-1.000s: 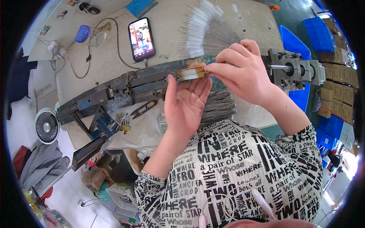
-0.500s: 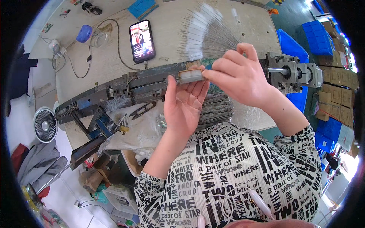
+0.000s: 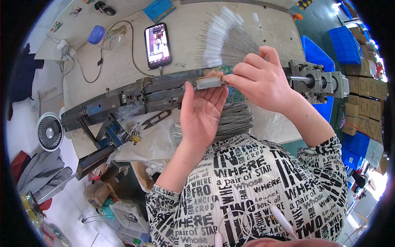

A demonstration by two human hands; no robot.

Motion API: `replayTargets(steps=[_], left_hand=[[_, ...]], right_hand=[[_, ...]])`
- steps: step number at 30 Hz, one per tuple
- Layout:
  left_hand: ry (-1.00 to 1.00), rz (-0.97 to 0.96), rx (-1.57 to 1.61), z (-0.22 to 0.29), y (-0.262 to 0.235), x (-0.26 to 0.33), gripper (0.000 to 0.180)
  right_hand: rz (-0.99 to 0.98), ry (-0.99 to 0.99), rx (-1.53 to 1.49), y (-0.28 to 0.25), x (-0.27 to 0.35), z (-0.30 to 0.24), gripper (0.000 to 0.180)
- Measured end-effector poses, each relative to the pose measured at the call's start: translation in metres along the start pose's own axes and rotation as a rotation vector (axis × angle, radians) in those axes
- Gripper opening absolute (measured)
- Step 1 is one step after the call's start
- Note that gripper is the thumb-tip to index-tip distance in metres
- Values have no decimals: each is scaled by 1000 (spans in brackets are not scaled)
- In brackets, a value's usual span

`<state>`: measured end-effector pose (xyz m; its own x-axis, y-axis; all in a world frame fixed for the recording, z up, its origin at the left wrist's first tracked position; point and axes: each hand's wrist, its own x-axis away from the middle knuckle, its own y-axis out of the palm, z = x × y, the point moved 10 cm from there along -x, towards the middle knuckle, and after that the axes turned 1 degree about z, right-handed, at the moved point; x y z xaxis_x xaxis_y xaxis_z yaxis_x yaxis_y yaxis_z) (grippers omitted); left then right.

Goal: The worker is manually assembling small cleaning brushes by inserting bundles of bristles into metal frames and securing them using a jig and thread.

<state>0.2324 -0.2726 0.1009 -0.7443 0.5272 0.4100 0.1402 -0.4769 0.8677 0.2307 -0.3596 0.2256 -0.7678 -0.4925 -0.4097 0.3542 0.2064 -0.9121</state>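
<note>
Left hand (image 3: 201, 117) raised palm-up over the near edge of the bench (image 3: 123, 70), fingers (image 3: 214, 96) straight and nearly flat, thumb upright along the side, tips resting under a small pale rectangular block (image 3: 209, 82). Right hand (image 3: 261, 84) arched over from the right, fingers curled, fingertips (image 3: 230, 79) pinched on the right end of the same block. Block held between both hands, level, just in front of a long dark metal machine bar (image 3: 144, 92) running across the bench. Fan of thin grey wires (image 3: 224, 39) spreading up and away from the block, white-tipped band across the spread. Bundle of grey wires (image 3: 234, 119) lying on the bench below the hands, partly hidden by the left palm. Black snips (image 3: 156, 119) just left of the left wrist, on clear plastic sheeting. Phone (image 3: 158, 45) with lit screen lying flat beyond the bar, cable trailing left toward a blue-capped jar (image 3: 103, 38). Grey metal bearing block (image 3: 317, 80) at the right end of the bar, just past the right wrist. Small round fan (image 3: 49, 131) off the left end of the bench. Blue crates (image 3: 349, 41) on the floor at the far right
</note>
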Motion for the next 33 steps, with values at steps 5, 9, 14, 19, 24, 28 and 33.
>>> replayTargets(steps=[5,9,14,19,24,28,33], left_hand=[[-4,36,25,1,-3,-1,69],[25,-12,19,6,12,1,69],[-42,-21,37,1,19,5,63],[-31,-12,-46,-3,11,3,70],[-9,94,-323,-15,-22,-4,59],[21,135,-754,-21,-44,18,62],[101,349,-378,51,-116,100,48]], right_hand=[[27,60,-76,-3,-2,2,19],[7,185,-196,4,3,12,23],[-93,150,-67,19,14,13,20],[-65,203,-75,13,23,13,21],[72,255,-294,-21,48,8,35],[-93,437,-617,5,82,14,40],[-377,658,-693,66,138,10,24]])
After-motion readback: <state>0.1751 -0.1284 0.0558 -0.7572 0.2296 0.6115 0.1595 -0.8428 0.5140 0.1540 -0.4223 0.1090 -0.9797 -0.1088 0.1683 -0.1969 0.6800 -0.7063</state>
